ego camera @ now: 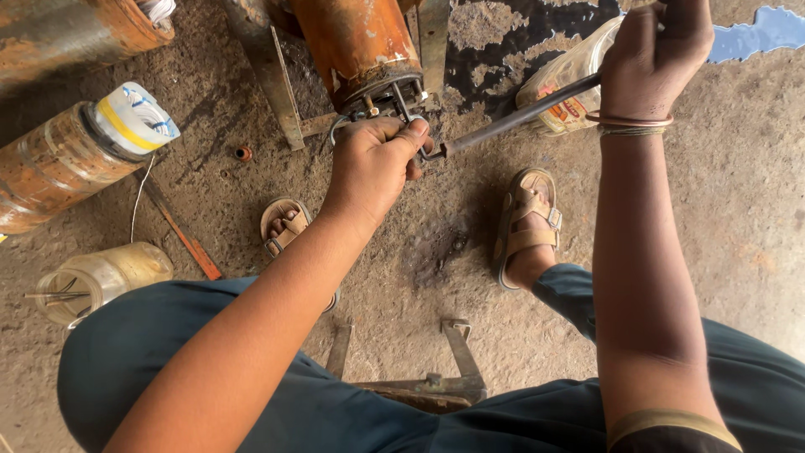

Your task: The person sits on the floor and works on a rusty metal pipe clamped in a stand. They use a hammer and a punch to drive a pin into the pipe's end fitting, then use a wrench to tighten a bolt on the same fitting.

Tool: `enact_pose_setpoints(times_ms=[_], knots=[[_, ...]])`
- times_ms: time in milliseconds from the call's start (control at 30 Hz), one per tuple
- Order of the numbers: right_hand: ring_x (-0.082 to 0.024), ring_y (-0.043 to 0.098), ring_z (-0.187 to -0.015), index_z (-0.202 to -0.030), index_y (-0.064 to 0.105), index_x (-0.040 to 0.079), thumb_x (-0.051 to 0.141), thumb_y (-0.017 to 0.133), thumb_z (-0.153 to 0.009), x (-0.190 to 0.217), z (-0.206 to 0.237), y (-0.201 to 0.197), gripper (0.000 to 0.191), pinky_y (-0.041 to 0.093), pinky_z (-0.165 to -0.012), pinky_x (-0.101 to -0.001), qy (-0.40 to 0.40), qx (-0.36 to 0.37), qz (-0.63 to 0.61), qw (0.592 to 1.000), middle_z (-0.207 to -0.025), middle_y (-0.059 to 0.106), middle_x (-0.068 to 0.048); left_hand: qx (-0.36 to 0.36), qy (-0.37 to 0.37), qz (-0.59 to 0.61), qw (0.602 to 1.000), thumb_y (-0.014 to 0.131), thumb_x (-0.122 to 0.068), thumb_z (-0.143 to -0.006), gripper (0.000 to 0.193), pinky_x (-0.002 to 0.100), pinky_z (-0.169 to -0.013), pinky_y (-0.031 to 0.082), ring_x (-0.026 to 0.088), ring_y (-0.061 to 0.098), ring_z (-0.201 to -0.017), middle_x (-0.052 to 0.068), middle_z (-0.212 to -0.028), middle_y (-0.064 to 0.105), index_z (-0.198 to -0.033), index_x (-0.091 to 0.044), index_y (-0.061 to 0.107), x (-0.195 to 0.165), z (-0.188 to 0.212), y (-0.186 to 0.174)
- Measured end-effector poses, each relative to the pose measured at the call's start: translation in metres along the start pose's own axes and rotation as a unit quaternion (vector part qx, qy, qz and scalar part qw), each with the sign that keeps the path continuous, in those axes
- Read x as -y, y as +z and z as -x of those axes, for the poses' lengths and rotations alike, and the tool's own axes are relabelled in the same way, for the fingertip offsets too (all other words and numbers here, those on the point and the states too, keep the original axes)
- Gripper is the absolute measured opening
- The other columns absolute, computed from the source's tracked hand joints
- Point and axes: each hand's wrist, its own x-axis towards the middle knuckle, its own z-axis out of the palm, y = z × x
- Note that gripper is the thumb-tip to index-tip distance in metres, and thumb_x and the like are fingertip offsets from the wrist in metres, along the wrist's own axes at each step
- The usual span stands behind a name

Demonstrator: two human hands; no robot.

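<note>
Rusty orange steel is what's being worked on: a pump-style motor housing [356, 46] is laid on the gritty floor [738, 218], and its end fitting with small studs [387, 96] is faced toward the person. Looks like the loosening or tightening step on that end hardware is in hand, judging by the setup. A long dark steel bar [511, 117] is gripped near its top by the right hand [654, 59], fingers wrapped shut around it, and its lower tip is seated right at the fitting. The left hand [373, 164] is curled tight over the tool head and the fitting's edge, knuckles up, thumb pressed against the bar's tip, so the contact point itself is mostly hidden under the fingers. For the next move, steady leverage from the high end seems to be called for, with the tip kept from slipping off. A second rusty cylinder with a taped white cap [134, 117] is lying off to the left, and a cloudy plastic jar [101, 277] is sitting nearer the knee.
</note>
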Motion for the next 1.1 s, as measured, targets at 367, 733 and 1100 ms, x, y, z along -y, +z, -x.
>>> enact_pose_setpoints(times_ms=[367,733,1100], knots=[[-0.022,0.059,-0.047,-0.087,0.064,-0.006,-0.002,0.053,-0.087,0.044,-0.001,0.026,0.011,0.054,-0.047,-0.0377,0.234,-0.226,-0.429,0.843,-0.056,0.056,-0.010,0.028,-0.053,0.088,0.994,0.070,-0.026,-0.096,0.023,0.023,-0.056,0.052,0.010,0.070,-0.065,0.002,-0.079,0.075,-0.090,-0.006,0.077,0.005,-0.004,-0.005],[-0.035,0.072,-0.083,-0.131,0.056,-0.002,0.017,0.048,-0.082,0.087,0.042,0.060,0.053,0.067,-0.065,-0.0412,0.447,-0.376,-0.554,0.593,-0.092,0.073,-0.027,0.037,-0.090,0.149,0.984,0.066,-0.028,-0.098,0.023,0.030,-0.060,0.061,0.016,0.075,-0.068,0.006,-0.080,0.074,-0.093,-0.007,0.072,0.008,-0.004,0.001],[-0.010,0.037,-0.041,-0.137,0.058,0.003,0.050,0.045,-0.094,0.115,0.003,0.017,0.064,0.032,-0.041,-0.0245,0.273,-0.042,-0.642,0.715,-0.061,0.051,-0.002,0.045,-0.096,0.178,0.978,0.064,-0.026,-0.099,0.022,0.026,-0.052,0.057,0.016,0.074,-0.063,0.005,-0.080,0.072,-0.094,-0.005,0.071,0.008,-0.011,0.005]])
